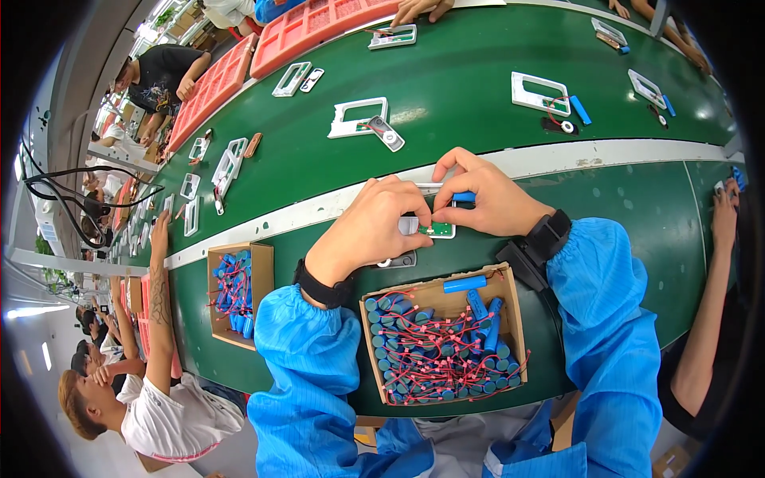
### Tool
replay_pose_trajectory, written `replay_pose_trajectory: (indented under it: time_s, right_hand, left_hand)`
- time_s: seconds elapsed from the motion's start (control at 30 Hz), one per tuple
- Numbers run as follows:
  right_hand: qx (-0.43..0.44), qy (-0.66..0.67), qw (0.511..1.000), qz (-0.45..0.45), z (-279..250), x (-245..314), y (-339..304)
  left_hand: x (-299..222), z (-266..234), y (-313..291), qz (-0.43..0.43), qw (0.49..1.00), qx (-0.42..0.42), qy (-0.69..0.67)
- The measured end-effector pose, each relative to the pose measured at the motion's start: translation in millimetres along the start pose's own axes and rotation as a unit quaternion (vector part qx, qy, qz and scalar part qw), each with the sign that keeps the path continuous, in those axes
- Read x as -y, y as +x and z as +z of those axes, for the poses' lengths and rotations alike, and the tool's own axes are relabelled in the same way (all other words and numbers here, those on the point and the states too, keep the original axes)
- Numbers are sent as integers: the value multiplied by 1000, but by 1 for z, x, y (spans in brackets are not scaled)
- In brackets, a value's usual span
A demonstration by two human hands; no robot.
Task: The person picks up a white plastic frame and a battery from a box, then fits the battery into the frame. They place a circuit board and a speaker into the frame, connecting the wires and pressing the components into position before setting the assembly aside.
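Over the near edge of the green bench, both hands meet at a white plastic frame with a green circuit board (438, 230) in it. My left hand (374, 219) is closed around the frame's left part, its thumb and finger by the board. In my right hand (494, 195), curled fingers hold a blue cylindrical battery (464, 197); thumb and fingertip pinch close to the board. The battery's lead is too small to make out. Beneath my left hand lies a grey-and-white part (398, 260), partly hidden. Nearest me, a cardboard box (368, 342) holds many blue batteries with red leads.
A smaller cardboard box (261, 275) of batteries stands to the left. Beyond the white rail (303, 211), the green belt (446, 88) carries several white frames (358, 117) with wired parts. Red trays (295, 36) line its far side. Co-workers sit left, right and opposite.
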State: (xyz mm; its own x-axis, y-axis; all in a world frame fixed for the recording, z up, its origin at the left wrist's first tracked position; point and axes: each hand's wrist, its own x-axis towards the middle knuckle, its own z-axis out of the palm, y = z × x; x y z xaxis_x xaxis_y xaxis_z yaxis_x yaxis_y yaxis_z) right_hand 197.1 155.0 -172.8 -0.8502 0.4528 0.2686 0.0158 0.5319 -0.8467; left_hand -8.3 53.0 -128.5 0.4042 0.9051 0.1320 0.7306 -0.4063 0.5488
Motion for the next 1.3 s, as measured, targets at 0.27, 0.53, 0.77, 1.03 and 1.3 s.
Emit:
replay_pose_trajectory:
  time_s: [0.27, 0.53, 0.77, 1.03, 1.3]
  right_hand:
    - [-4, -3, 1000, -4, 18, 8, 13]
    - [-3, -13, 1000, -14, 11, 3, 9]
    - [6, 3, 1000, -3, -63, -27, -43]
    - [8, 25, 1000, 1, -191, -85, -130]
    - [-3, 14, 1000, -13, -293, -133, -196]
  left_hand:
    - [9, -11, -19, -1, 1000, -4, 3]
    - [6, -7, -10, -8, 1000, 3, -8]
    - [-31, 38, 64, -18, 1000, 11, -2]
    - [-96, 116, 195, -13, 1000, 9, 5]
    - [-147, 176, 299, -14, 1000, 8, 13]
